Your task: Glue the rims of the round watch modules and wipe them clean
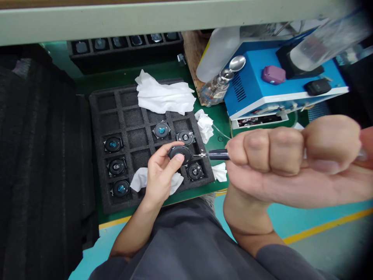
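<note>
My left hand (161, 171) pinches a round black watch case (180, 154) between thumb and fingers, above the foam tray. My right hand (279, 163), large and close to the camera, is closed in a fist round a black dispensing syringe (219, 154). Its thin metal needle points left and ends at or very near the watch case's right edge; contact is hard to make out. Below lies a black foam tray (132, 132) with square pockets. Several watch cases sit in it, among them one at the left (113, 144) and one at the right (194, 171).
White tissue (166, 95) covers the tray's far pockets; crumpled tissue (204, 126) lies beside it. A blue machine (253, 89), a glass bottle (214, 91) and a white bottle (218, 52) stand at right. Stacked black foam (43, 155) rises at left. A shelf edge (145, 17) crosses the top.
</note>
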Motion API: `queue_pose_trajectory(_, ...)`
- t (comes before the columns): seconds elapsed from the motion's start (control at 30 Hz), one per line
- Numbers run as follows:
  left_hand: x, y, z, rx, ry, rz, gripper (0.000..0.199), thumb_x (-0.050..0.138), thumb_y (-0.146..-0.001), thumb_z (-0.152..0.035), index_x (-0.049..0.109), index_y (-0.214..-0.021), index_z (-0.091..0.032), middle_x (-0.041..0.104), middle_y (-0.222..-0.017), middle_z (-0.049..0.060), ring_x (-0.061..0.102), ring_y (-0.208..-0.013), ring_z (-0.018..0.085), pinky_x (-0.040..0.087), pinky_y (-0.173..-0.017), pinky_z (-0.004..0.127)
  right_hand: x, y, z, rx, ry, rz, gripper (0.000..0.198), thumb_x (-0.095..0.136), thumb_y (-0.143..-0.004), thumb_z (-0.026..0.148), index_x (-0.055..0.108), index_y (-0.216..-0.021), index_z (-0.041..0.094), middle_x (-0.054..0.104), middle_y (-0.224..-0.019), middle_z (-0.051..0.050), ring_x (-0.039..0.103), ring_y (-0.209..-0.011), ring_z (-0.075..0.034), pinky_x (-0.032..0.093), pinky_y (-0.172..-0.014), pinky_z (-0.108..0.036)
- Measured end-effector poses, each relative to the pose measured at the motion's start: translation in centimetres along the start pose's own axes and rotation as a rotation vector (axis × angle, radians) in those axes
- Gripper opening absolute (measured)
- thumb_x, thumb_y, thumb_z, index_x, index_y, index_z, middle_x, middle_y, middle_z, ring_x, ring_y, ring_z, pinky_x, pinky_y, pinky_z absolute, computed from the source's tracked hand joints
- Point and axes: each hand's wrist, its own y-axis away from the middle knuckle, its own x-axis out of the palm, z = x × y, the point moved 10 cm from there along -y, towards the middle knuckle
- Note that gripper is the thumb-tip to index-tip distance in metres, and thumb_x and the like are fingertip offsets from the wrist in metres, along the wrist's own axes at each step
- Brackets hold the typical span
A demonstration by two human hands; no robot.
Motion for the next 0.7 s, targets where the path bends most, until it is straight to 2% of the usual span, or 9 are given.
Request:
queue_pose_trajectory(0.13,-0.1,0.0,-0.1,0.004,0.042,-0.024,0.025,0.09,-0.073,-0.029,0.081,-0.095,-0.022,0.075,-0.091,0.002,0.066,-0.084,0.012,0.052,-0.081,0.022,0.9,-0.2,0.3,-0.067,0.039,0.007,0.054,0.05,-0.103,0.042,0.032,-0.056,0.022,0.025,-0.044,0.005,0.023,-0.043,-0.013,0.033,-0.052,-0.034)
queue_pose_trajectory(0.3,-0.2,0.0,0.0,-0.015,0.074,-0.061,0.027,0.093,-0.069,-0.028,0.078,-0.09,-0.02,0.071,-0.083,0.001,0.063,-0.077,0.011,0.051,-0.075,0.021,1.3,-0.3,-0.4,-0.044,0.029,0.005,0.055,0.052,-0.101,0.044,0.031,-0.056,0.021,0.026,-0.044,0.005,0.024,-0.043,-0.013,0.033,-0.052,-0.034)
queue_pose_trajectory(0.43,-0.3,0.0,0.0,-0.022,0.085,-0.073,0.028,0.093,-0.068,-0.027,0.076,-0.088,-0.02,0.07,-0.081,0.001,0.062,-0.074,0.011,0.051,-0.073,0.021,0.8,-0.2,-0.5,-0.033,0.033,-0.004,0.055,0.052,-0.101,0.046,0.03,-0.057,0.021,0.029,-0.045,0.004,0.025,-0.043,-0.014,0.034,-0.052,-0.034)
queue_pose_trajectory(0.63,-0.4,0.0,0.0,-0.025,0.077,-0.088,0.029,0.093,-0.067,-0.027,0.074,-0.088,-0.019,0.07,-0.081,0.0,0.062,-0.074,0.011,0.051,-0.073,0.022,1.9,-0.9,-0.3,-0.089,0.061,0.111,0.05,0.046,-0.096,0.044,0.025,-0.056,0.022,0.026,-0.041,0.005,0.023,-0.038,-0.014,0.033,-0.045,-0.034)
queue_pose_trajectory(0.7,-0.4,0.0,0.0,-0.021,0.079,-0.087,0.029,0.093,-0.067,-0.027,0.073,-0.088,-0.019,0.07,-0.081,0.0,0.062,-0.074,0.011,0.051,-0.073,0.022,1.8,-0.9,-0.5,-0.079,0.064,0.077,0.052,0.048,-0.097,0.043,0.024,-0.056,0.022,0.026,-0.042,0.005,0.022,-0.038,-0.013,0.034,-0.046,-0.034)
